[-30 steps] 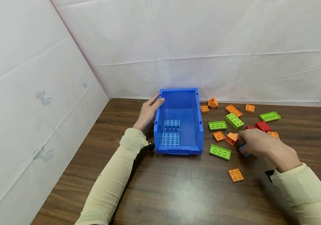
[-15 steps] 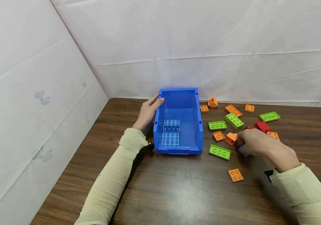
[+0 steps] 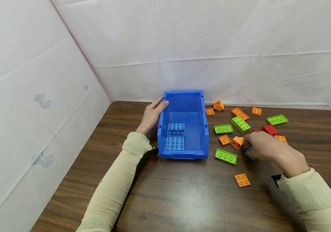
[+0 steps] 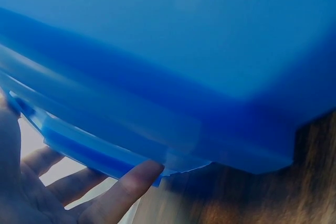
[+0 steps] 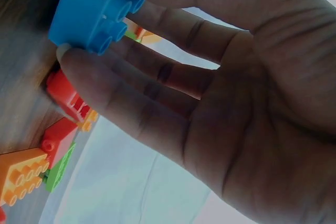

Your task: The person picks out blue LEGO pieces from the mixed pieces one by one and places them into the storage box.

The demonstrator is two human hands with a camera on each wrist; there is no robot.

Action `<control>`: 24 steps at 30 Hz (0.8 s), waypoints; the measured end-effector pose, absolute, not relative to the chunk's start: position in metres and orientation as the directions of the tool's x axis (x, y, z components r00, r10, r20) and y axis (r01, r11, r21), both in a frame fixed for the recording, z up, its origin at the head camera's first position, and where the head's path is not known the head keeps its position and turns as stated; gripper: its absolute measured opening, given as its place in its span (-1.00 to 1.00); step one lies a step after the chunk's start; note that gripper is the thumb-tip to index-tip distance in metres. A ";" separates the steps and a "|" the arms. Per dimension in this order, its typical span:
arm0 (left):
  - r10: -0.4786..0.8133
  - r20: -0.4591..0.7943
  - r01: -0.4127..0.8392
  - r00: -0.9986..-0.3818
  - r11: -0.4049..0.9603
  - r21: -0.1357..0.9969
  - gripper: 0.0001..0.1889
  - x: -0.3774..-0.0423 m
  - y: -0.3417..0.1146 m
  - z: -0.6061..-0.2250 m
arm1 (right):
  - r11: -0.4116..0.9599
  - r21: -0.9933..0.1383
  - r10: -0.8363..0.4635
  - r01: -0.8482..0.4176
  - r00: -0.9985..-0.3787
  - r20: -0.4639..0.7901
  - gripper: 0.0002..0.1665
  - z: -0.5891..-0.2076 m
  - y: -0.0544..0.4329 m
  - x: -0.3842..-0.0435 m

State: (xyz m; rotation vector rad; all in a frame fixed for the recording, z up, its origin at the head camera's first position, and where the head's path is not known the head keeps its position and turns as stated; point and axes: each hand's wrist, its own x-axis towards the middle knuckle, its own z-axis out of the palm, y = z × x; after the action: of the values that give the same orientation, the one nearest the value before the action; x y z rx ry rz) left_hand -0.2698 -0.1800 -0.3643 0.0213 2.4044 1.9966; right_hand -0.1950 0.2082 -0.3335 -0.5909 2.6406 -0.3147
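My left hand (image 3: pixel 151 116) grips the left wall of a blue plastic bin (image 3: pixel 183 155), thumb over the rim. In the left wrist view its fingers curl at the edge of the bin (image 4: pixel 173 35). Blue studded bricks (image 3: pixel 175 143) lie along the bin's left inside. To the right of the bin, my right hand (image 3: pixel 262 145) is low over the table, pinching a blue toy brick (image 3: pixel 250 154). Close up in the right wrist view, this studded brick (image 5: pixel 86 11) sits between thumb and fingertips. An orange sloped brick (image 3: pixel 237 142) stands right beside that hand.
Green plates (image 3: pixel 226 156), orange pieces (image 3: pixel 242 180) and red bricks (image 3: pixel 270 130) are scattered over the dark wooden table (image 3: pixel 165 193), right of the bin. A white sheet (image 3: pixel 226 58) hangs along the back and left edges.
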 end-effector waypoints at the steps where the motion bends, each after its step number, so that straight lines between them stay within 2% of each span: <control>1: 0.022 -0.002 0.002 -1.000 0.184 0.983 -0.25 -0.270 -0.180 -0.364 | 0.884 -0.301 -0.451 -0.359 -0.826 -0.338 -0.81 -0.333 0.207 -0.194; 15: 0.022 0.020 0.024 -1.000 0.204 0.979 -0.26 -0.271 -0.180 -0.365 | 0.824 -0.303 -0.518 -0.479 -0.853 -0.060 -0.81 -0.321 0.191 -0.179; 24: 0.014 0.012 0.015 -1.000 0.189 0.982 -0.27 -0.270 -0.179 -0.365 | 0.801 -0.323 -0.530 -0.504 -0.848 0.010 -0.82 -0.303 0.162 -0.178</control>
State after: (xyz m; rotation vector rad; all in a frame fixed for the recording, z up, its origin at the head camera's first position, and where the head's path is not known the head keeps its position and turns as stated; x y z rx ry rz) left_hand -0.2699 -0.1786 -0.3647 0.0287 2.4225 2.0015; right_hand -0.1781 0.1622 -0.3026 -0.8355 2.9036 -0.4867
